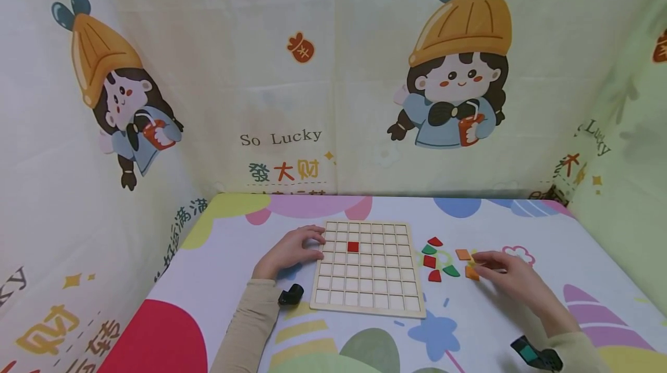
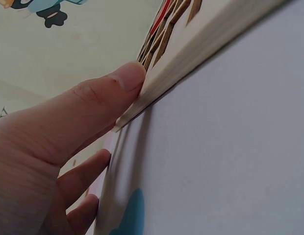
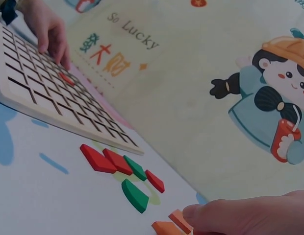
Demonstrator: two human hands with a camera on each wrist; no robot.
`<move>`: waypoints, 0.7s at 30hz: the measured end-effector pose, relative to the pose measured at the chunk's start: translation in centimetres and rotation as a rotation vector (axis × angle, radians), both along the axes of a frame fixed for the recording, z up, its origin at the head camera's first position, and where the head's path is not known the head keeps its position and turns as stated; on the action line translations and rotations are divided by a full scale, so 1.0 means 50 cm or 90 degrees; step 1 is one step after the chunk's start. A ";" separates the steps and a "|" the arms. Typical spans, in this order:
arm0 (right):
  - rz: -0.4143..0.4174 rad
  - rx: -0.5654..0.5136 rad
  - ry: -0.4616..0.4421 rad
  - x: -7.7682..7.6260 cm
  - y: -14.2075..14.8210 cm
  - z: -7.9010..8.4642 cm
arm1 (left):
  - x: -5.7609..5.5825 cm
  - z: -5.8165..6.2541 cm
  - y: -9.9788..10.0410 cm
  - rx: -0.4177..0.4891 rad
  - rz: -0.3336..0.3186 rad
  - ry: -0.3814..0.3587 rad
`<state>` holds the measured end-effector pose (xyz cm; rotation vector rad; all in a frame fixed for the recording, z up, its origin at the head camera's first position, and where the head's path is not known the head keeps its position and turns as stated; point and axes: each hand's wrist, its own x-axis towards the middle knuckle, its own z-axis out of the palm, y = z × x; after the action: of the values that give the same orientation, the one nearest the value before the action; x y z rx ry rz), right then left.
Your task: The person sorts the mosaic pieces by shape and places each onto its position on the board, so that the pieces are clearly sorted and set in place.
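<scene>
A light wooden grid board lies flat on the table. One red square tile sits in a cell of its upper left part. My left hand touches the board's left edge with thumb and fingertips; in the left wrist view its thumb rests against the rim. Right of the board, my right hand has its fingertips down at the orange tiles, one square tile and another tile. A yellowish bit shows by the fingertips. Whether they pinch a piece is hidden.
Between board and right hand lie loose pieces: a red square, red fan-shaped pieces and green pieces. A patterned cloth covers the table. Printed curtains stand behind and at both sides.
</scene>
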<state>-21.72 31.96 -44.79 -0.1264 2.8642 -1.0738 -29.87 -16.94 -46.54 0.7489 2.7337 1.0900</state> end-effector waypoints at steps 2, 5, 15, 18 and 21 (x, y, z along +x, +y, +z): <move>-0.001 0.003 -0.002 0.002 -0.001 -0.002 | 0.000 0.000 0.000 0.000 0.000 0.000; 0.002 0.011 0.001 0.005 -0.004 -0.004 | 0.001 0.000 0.000 0.002 -0.002 0.002; 0.035 0.047 0.027 0.007 -0.005 -0.011 | 0.001 -0.003 -0.002 0.007 -0.004 0.003; 0.044 0.059 0.035 0.007 -0.005 -0.012 | 0.002 -0.003 -0.002 0.006 -0.003 0.001; 0.051 0.067 0.046 0.007 -0.003 -0.014 | 0.002 -0.002 -0.002 0.006 -0.001 0.001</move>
<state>-21.39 31.82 -45.46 -0.2754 2.9439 -0.9209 -29.76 -17.02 -46.63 0.7546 2.7309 1.1036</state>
